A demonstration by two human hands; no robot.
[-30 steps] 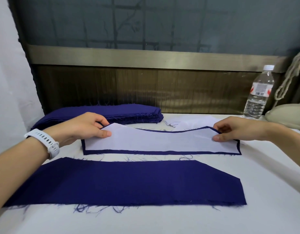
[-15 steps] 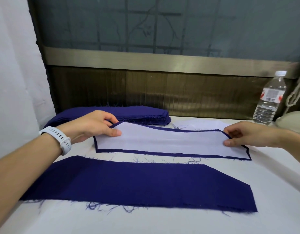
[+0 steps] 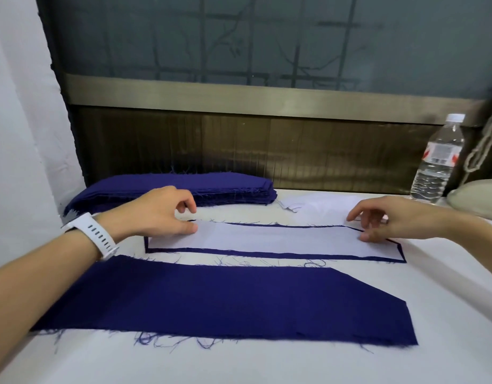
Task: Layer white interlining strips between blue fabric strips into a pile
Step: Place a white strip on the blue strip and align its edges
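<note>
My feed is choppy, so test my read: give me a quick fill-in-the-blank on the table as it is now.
The white strip lies on a larger strip coloured ____.
The water bottle stands at the table's far ____ side.
The white watch is worn on the ____ wrist.
Missing words: blue; right; left.

White sports watch with slotted strap on the wrist of the left hand, left of frame; forearms bare
</note>
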